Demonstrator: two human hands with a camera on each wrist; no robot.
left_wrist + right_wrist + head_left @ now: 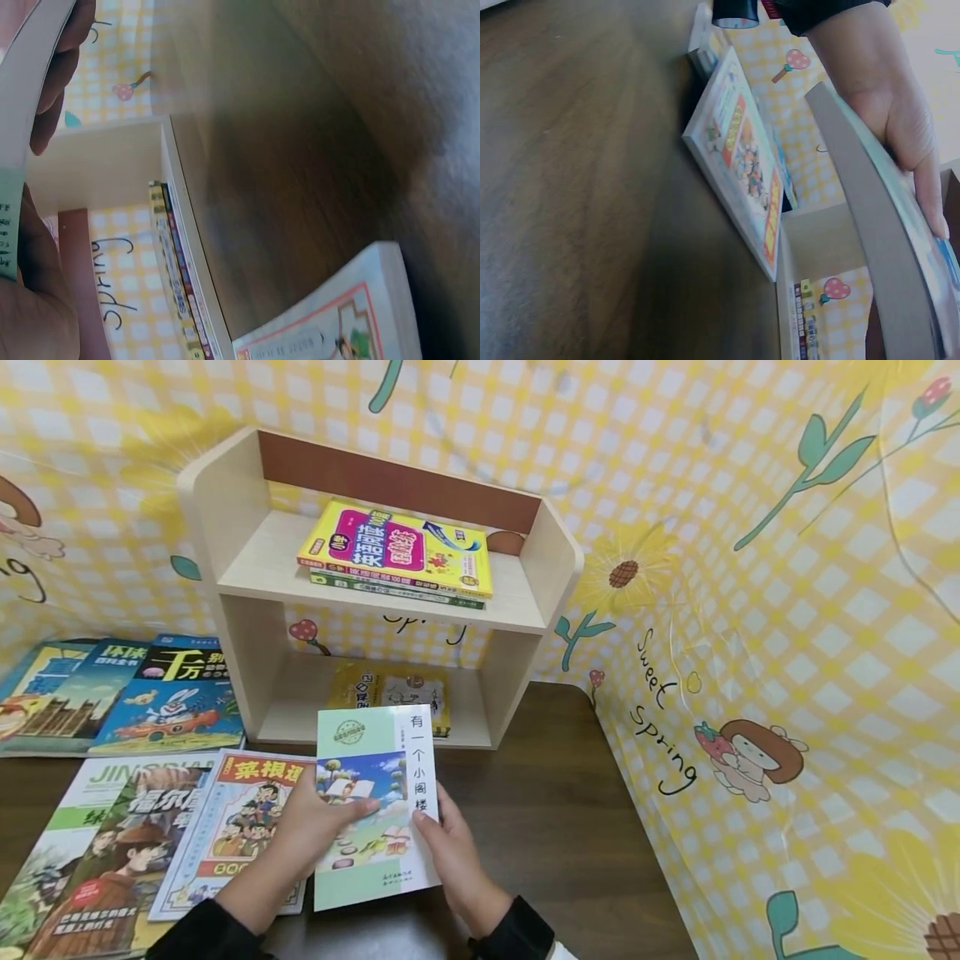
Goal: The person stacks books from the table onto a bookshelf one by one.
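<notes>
A thin green book (375,810) with a white spine strip of Chinese characters is held above the dark wooden table (555,810), just in front of a light wooden shelf (247,552). My left hand (337,818) grips its left edge with the thumb on the cover. My right hand (438,835) pinches its right edge. In the right wrist view the book's grey back (870,225) curves upward, with the left hand (900,112) on its edge. The left wrist view shows the book's pale edge (22,112) between fingers (67,45).
A yellow book stack (397,552) lies on the shelf's upper board and another yellow book (393,693) in the lower compartment. Several picture books (150,827) cover the table's left side. A red-bordered book (742,157) lies nearest. Yellow checked cloth walls (750,652) enclose the back and right.
</notes>
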